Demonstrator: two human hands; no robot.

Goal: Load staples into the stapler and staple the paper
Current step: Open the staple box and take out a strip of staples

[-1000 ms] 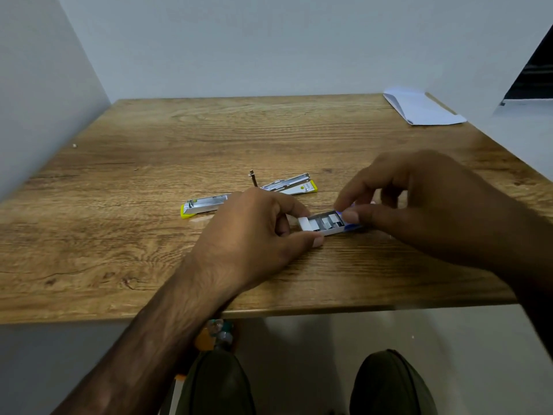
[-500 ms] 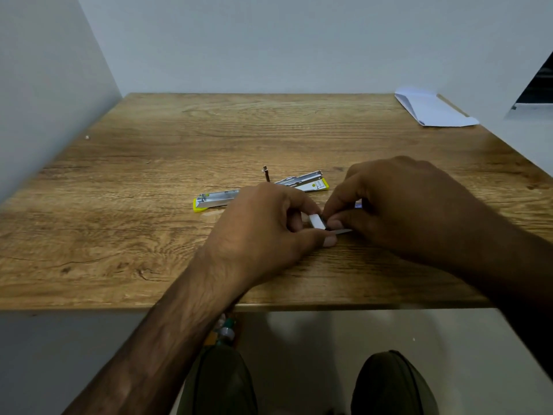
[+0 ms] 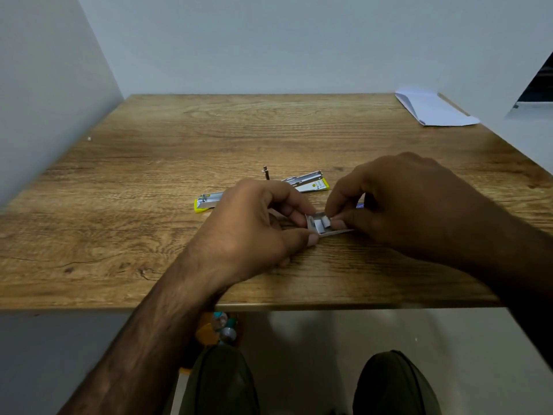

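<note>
Head camera view, looking down at a wooden table (image 3: 179, 163). A small open staple box (image 3: 314, 227) sits low over the near middle of the table, held between two bare hands. Short silver strips of staples (image 3: 326, 222) lie inside it. The left hand (image 3: 254, 226) grasps the box's left end, thumb on the near side and curled fingers on the far side. The right hand (image 3: 404, 205) pinches at the box's right end with thumb and forefinger, right where the staples lie (whether those fingers grip a strip or only the box cannot be made out).

Just behind the hands lies the stapler (image 3: 306, 182), silver with yellow trim, opened out flat on the table. Its middle is hidden by the left hand, and one end shows on either side. It is apart from both hands.

At the far right corner of the table rests folded white paper (image 3: 434, 110), well away from the hands. Pale walls close in the table at the back and left. Below the near table edge, two dark shoes (image 3: 221, 384) stand on a light floor.
</note>
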